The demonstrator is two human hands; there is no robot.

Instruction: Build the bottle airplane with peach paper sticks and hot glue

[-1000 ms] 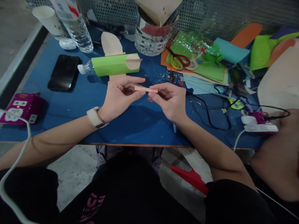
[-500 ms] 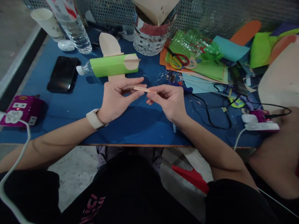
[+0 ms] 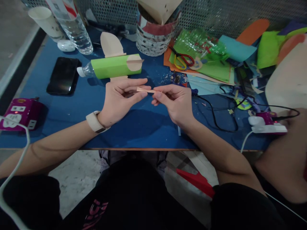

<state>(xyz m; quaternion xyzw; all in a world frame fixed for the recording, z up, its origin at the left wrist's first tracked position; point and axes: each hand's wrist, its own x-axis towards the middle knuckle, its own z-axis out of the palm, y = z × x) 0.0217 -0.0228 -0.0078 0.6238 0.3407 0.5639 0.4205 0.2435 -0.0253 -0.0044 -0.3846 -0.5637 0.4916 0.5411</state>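
Note:
A small folded strip of pale peach paper [image 3: 146,90] is pinched between both hands above the blue table. My left hand [image 3: 121,99], with a watch band on its wrist, grips the strip's left end between thumb and fingers. The right end is in the closed thumb and fingertips of my right hand [image 3: 176,102]. Just beyond my left hand lies a plastic bottle wrapped in green paper [image 3: 115,66], its white cap to the left. Cream paper pieces [image 3: 111,44] stick out from its sides, and a cream disc covers part of its right end.
A black phone [image 3: 63,76], a water bottle [image 3: 80,35] and a paper cup [image 3: 45,22] are at left. Scissors [image 3: 183,60] lie on coloured paper, near a green plastic bottle [image 3: 201,44] and a woven basket [image 3: 153,41]. Purple power adapters [image 3: 21,113] with cords sit on both sides.
My right hand has shifted slightly, and the paper strip now lies straighter between the fingertips. My left hand keeps its grip. The whole view has moved a little.

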